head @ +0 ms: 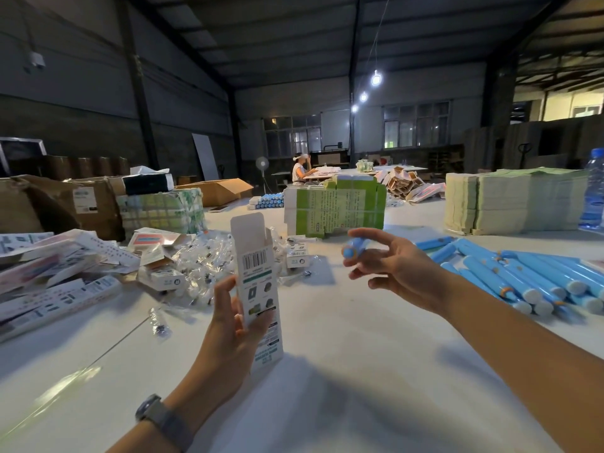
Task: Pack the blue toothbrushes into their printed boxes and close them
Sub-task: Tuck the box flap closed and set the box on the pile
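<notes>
Head view, box in hand: the left hand [235,317] held one printed box [258,286] upright above the table [343,371], fingers and thumb curled round its lower half; the top flap stood open.
Head view, toothbrush in hand: the right hand [389,261] held one blue toothbrush [352,248] at the fingertips, forefinger stretched out above it; motion blur hid the exact finger placement. The toothbrush was to the right of the box mouth, apart from it and not inserted.
Head view, supply of toothbrushes: a heap of blue toothbrushes [523,276] lay unpacked on the table at right.
Head view, supply of boxes: a pile of flat printed cartons [55,273] lay at left, with small clear bags [202,256] beside it.
Head view, finished stock: no packed and closed box could be identified with certainty.
Progress, judged: the current unit was at the insertion stage; box erected, top open, toothbrush not yet in.
Remaining, judged: insert the toothbrush, tuck the flap, then repeat for the heap at right; most of the task appeared outstanding.
</notes>
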Demonstrator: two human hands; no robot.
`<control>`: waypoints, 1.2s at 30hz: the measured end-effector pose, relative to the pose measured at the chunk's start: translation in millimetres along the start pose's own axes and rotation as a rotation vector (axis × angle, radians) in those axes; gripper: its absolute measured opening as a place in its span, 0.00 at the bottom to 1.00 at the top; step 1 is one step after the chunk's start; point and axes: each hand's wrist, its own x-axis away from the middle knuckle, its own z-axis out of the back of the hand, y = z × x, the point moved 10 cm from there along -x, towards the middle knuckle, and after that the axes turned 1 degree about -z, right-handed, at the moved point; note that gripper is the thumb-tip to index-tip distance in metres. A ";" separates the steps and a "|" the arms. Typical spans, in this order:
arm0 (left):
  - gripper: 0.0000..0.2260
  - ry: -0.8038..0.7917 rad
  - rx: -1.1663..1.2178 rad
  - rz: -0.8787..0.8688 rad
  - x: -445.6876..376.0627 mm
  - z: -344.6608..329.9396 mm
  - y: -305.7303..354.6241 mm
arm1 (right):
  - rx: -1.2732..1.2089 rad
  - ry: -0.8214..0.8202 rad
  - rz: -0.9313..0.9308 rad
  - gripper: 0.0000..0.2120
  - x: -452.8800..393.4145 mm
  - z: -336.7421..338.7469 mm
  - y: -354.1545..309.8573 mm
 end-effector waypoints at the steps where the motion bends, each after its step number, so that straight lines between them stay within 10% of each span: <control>1: 0.30 0.001 -0.006 0.008 0.1 -0.3 1.1 | 0.061 0.031 0.038 0.18 0.8 -3.4 -5.8; 9: 0.30 0.068 -0.091 0.041 0.2 7.5 14.3 | -0.027 0.227 0.518 0.14 16.2 -60.9 -95.6; 17: 0.28 0.085 -0.146 0.038 -2.2 11.9 13.1 | 0.088 0.291 0.620 0.08 -8.2 -123.2 -113.1; 26: 0.26 0.073 -0.156 0.024 -5.7 13.0 13.2 | 0.477 0.270 0.843 0.46 7.8 -128.7 -119.4; 36: 0.29 0.079 -0.162 -0.007 -3.9 12.9 19.6 | 0.788 0.432 0.870 0.30 16.5 -119.1 -129.2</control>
